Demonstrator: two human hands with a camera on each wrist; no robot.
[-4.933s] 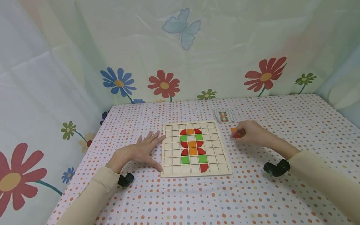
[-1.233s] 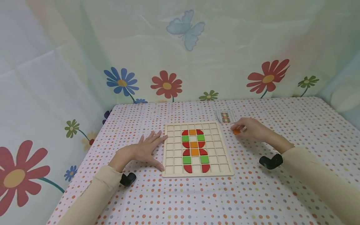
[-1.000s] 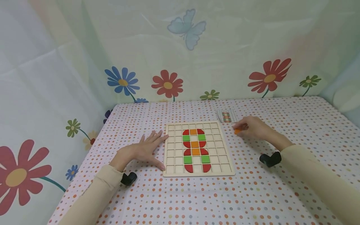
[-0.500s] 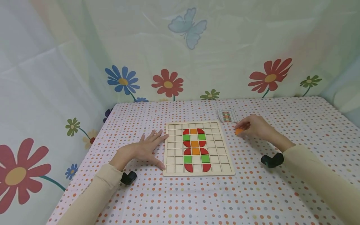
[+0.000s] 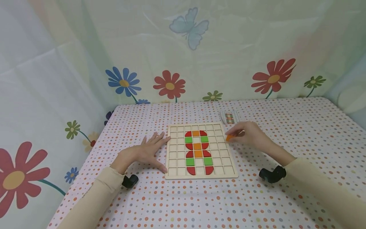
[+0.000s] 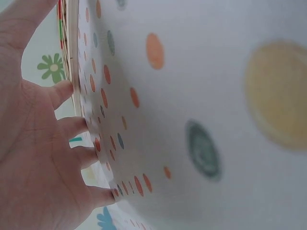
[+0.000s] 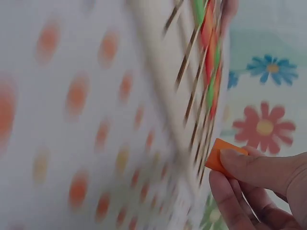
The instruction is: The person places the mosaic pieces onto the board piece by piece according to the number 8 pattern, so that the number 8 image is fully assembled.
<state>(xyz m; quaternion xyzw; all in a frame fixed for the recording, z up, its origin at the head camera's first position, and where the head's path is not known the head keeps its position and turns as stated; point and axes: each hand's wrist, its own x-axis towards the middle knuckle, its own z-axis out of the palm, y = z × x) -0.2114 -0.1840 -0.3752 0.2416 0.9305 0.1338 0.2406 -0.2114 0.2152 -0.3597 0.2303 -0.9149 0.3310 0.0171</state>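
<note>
A wooden grid board [image 5: 172,153] lies on the table, with red rounded, green square and orange square tiles set in its middle columns. My right hand [image 5: 251,135] pinches an orange square tile [image 5: 229,138] just above the board's right edge. In the right wrist view the thumb lies across the orange tile [image 7: 217,152], with fingers behind it. At the board's left side, my left hand [image 5: 143,153] is spread, its thumb and index fingertip touching the edge. The left wrist view shows that hand [image 6: 38,143] with fingertips down near the cloth.
A small card [image 5: 229,117] printed with a coloured grid pattern lies behind the board's right corner. Dotted cloth [image 5: 183,203] covers the table. A flowered curtain [image 5: 240,47] hangs at the back and sides. Black devices [image 5: 273,174] are strapped at both wrists.
Carrying the orange tile, my right hand has moved left from beside the card to the board's edge. Since the oldest frame, a red tile has appeared lower left in the pattern. My left hand stays put.
</note>
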